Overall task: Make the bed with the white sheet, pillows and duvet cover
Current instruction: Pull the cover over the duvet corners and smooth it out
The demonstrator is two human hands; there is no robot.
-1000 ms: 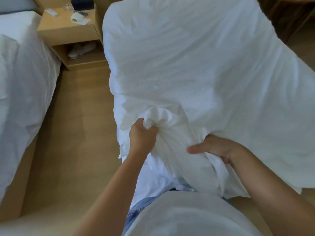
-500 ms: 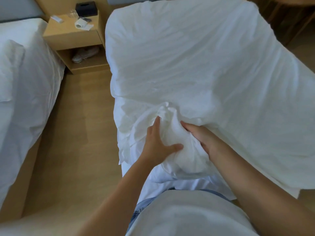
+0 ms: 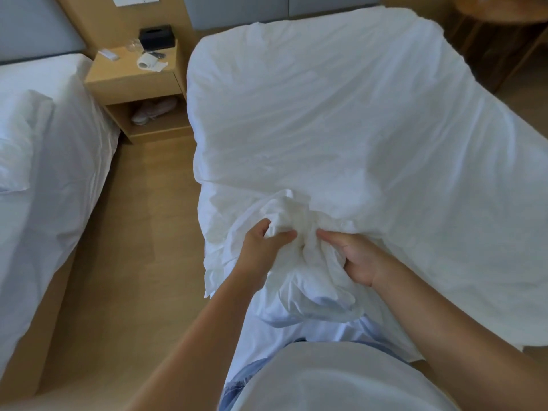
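Two bare hands work at the near end of the bed, just beyond the person's white shirt (image 3: 341, 384) at six o'clock. Left hand (image 3: 262, 243) is closed around a bunched wad of the white sheet (image 3: 341, 129), thumb and fingers pinching the fabric; right hand (image 3: 354, 259), just beside it at three o'clock of the left, grips the same gathered fold with curled fingers. From that bunch the sheet spreads toward twelve o'clock across the whole mattress, wrinkled, its edges draping over both sides. Toward nine o'clock lies wooden floor (image 3: 142, 232), then a second bed (image 3: 44, 161) in white. At eleven o'clock stands a nightstand (image 3: 133, 84) bearing a black box (image 3: 156, 37).
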